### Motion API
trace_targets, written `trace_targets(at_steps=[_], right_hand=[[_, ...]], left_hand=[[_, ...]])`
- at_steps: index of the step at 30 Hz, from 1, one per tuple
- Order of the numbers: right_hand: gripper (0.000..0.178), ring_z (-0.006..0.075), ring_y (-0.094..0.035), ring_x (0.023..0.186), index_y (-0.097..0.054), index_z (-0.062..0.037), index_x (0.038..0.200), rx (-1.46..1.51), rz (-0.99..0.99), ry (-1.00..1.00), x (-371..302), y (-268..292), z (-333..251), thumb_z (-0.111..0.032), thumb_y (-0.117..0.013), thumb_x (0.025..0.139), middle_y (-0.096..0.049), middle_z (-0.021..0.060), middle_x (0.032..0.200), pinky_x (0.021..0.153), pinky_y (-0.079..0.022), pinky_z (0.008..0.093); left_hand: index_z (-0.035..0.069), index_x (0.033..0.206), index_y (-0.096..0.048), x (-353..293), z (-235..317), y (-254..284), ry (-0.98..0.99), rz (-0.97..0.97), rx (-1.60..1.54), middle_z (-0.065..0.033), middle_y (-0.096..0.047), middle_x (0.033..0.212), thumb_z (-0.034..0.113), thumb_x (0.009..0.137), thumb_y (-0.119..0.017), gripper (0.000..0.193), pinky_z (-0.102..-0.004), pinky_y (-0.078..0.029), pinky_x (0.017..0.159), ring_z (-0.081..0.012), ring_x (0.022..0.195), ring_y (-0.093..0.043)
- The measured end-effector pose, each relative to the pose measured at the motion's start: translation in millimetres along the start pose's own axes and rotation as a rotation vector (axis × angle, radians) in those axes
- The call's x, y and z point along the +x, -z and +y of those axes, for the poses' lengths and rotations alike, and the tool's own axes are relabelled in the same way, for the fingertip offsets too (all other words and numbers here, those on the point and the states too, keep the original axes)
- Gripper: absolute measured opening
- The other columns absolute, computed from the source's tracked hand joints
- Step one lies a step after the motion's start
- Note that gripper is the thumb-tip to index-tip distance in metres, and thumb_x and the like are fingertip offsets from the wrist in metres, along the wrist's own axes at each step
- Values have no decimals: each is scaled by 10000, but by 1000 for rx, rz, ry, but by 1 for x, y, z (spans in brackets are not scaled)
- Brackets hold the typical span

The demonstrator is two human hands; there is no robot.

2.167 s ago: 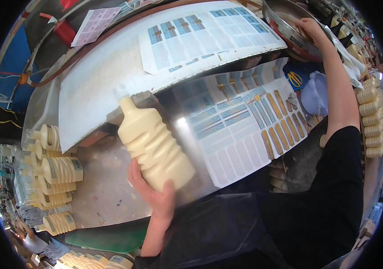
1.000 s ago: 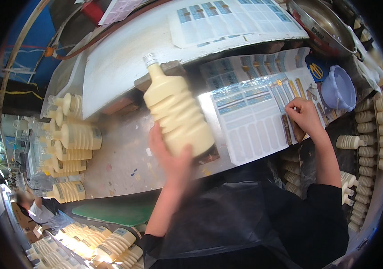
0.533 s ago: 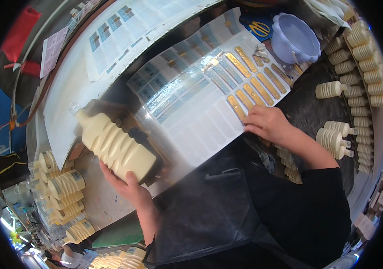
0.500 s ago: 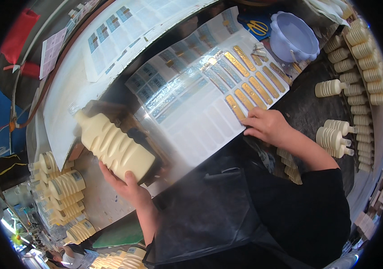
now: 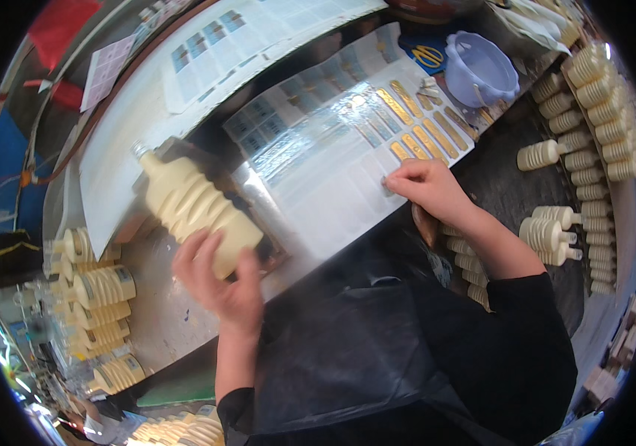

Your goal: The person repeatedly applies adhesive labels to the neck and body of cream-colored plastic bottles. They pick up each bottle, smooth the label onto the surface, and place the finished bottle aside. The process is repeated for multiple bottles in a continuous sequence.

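A cream plastic bottle [image 5: 195, 195] with ribbed sides and a clear neck lies tilted, its neck toward the far left. My left hand [image 5: 217, 279] is on its lower end, fingers across the side and thumb by the base. Over the near edge of a glossy label sheet [image 5: 318, 215], my right hand [image 5: 426, 189] is closed in a pinch. A brownish curved strip [image 5: 425, 224], apparently a gold label, shows below that hand; where it is gripped is hidden. Several gold labels [image 5: 415, 146] remain on the sheet, right of bare label outlines.
A lilac tub [image 5: 482, 70] and yellow-handled scissors [image 5: 428, 57] stand at the far right. Similar bottles are stacked left [image 5: 102, 286] and right [image 5: 608, 111]. More printed sheets [image 5: 214, 56] lie on a raised white board at the back.
My right hand has moved left and a little up, and the leftmost near gold label has left the sheet. My left hand's fingers have shifted onto the bottle's upper side.
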State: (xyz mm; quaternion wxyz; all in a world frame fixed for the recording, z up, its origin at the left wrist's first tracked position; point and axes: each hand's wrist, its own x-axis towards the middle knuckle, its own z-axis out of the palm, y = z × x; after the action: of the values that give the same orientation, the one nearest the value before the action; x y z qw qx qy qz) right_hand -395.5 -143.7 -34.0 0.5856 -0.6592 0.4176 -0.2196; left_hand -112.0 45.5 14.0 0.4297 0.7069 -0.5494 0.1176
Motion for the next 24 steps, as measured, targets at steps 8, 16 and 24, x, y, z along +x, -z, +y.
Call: trace_targets(at_steps=[8, 16, 24], right_hand=[[368, 12, -462, 628, -675, 35, 1305, 374, -347, -45, 21, -77, -108, -187, -566, 1033, -540, -43, 707, 564, -368, 189], [415, 21, -489, 675, -621, -46, 1400, 187, -367, 237, 41, -118, -127, -128, -630, 993, -603, 2, 960, 554, -395, 194], [200, 0, -515, 657, -690, -57, 1131, 115, -615, -83, 92, -151, -138, -113, -717, 941, -611, -50, 765, 537, -408, 180]], left_hand=[[100, 994, -702, 42, 38, -23, -111, -108, 139, -95, -615, 1001, 163, 692, -850, 342, -431, -440, 859, -317, 967, -570], [81, 889, -706, 34, 4, -2, 84, 18, 23, -85, -628, 927, 69, 745, -785, 165, -379, -448, 807, -291, 886, -582], [30, 868, -660, 39, -35, 20, 573, 133, -590, -40, -614, 921, 61, 867, -749, 95, -284, -451, 836, -152, 873, -559]])
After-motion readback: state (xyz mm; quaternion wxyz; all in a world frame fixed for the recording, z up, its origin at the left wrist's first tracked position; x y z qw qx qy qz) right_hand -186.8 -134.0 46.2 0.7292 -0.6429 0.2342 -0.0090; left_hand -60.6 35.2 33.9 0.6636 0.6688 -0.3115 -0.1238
